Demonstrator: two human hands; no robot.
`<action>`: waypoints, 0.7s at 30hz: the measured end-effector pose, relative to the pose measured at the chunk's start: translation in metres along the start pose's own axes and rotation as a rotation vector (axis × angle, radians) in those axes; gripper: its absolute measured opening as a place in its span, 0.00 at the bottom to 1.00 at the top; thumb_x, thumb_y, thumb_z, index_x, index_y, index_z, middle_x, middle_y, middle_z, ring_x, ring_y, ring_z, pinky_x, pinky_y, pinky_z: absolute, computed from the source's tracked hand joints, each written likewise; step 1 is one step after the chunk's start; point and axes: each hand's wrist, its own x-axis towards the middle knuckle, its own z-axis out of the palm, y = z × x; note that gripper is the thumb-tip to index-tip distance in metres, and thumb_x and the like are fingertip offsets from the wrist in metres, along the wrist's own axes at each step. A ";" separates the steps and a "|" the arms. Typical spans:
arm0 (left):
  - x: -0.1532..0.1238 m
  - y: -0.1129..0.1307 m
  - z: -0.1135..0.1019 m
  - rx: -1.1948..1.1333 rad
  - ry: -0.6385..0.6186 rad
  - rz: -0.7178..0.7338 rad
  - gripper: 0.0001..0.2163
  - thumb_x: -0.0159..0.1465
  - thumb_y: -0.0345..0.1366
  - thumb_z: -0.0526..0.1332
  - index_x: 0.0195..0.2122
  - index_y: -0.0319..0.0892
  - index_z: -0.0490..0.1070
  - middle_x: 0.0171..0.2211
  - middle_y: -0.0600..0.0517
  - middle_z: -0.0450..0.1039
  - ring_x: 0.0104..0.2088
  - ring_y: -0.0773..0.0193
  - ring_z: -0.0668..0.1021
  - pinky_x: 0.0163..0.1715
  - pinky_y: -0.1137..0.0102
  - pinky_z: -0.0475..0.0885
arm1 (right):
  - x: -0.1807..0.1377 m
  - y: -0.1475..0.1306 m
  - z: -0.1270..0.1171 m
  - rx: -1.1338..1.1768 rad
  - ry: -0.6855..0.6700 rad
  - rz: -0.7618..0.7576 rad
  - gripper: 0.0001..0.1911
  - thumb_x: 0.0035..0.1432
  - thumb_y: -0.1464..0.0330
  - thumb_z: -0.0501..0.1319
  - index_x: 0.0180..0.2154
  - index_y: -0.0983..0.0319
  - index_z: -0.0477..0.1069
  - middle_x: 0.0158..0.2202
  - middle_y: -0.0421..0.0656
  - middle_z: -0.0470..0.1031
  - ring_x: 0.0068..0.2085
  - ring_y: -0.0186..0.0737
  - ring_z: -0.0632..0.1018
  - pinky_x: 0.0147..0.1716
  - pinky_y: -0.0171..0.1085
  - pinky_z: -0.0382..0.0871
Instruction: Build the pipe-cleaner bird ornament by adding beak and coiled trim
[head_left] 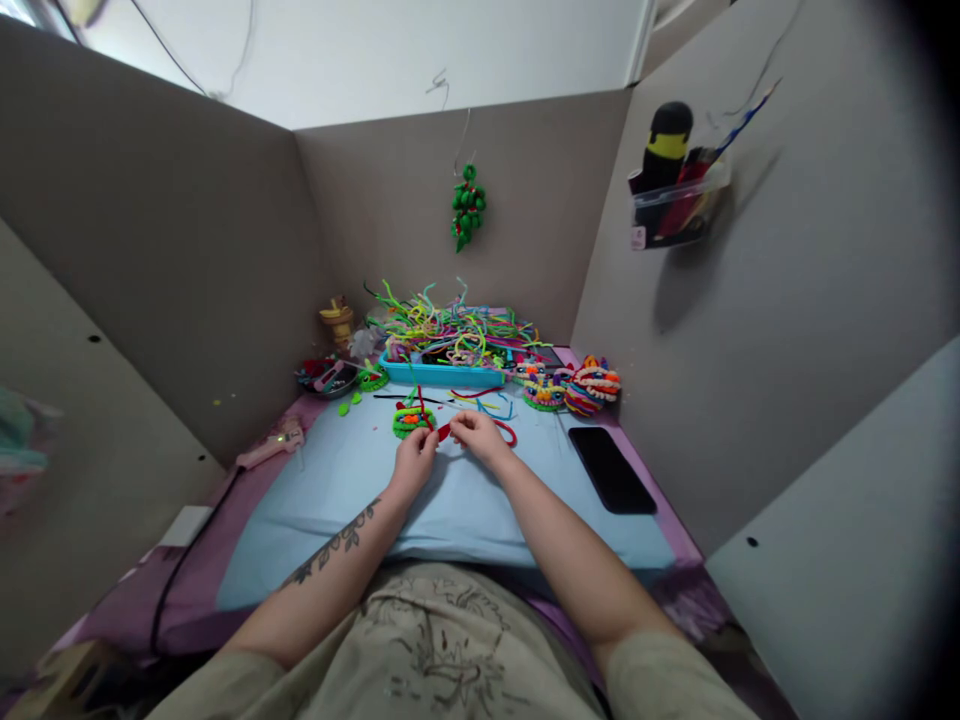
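Note:
Both hands meet over the light blue cloth [337,480], pinching a short red pipe cleaner piece [444,432] that is stretched between them. My left hand [415,460] is closed on its left end, and a thin red length stands up beside the fingers. My right hand [480,440] grips the other end, with a red loop [511,432] curving out past it. Just behind my left hand lies a green pipe cleaner figure [409,422] with orange details. Loose red, yellow, blue and black pipe cleaners [491,408] lie beyond the hands.
A blue tray [442,375] heaped with colourful pipe cleaners stands at the back. Finished figures [592,385] and a black phone [611,470] are on the right. A pink glue gun [274,443] with a cord and a dark bowl [330,380] sit left. Grey partitions enclose the table.

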 end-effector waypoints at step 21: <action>-0.004 0.002 0.004 0.061 -0.146 0.137 0.09 0.58 0.38 0.58 0.24 0.42 0.71 0.22 0.54 0.69 0.26 0.64 0.69 0.29 0.71 0.61 | 0.002 -0.004 0.000 0.011 0.085 0.020 0.06 0.47 0.66 0.58 0.24 0.63 0.68 0.21 0.35 0.66 0.24 0.33 0.67 0.25 0.32 0.60</action>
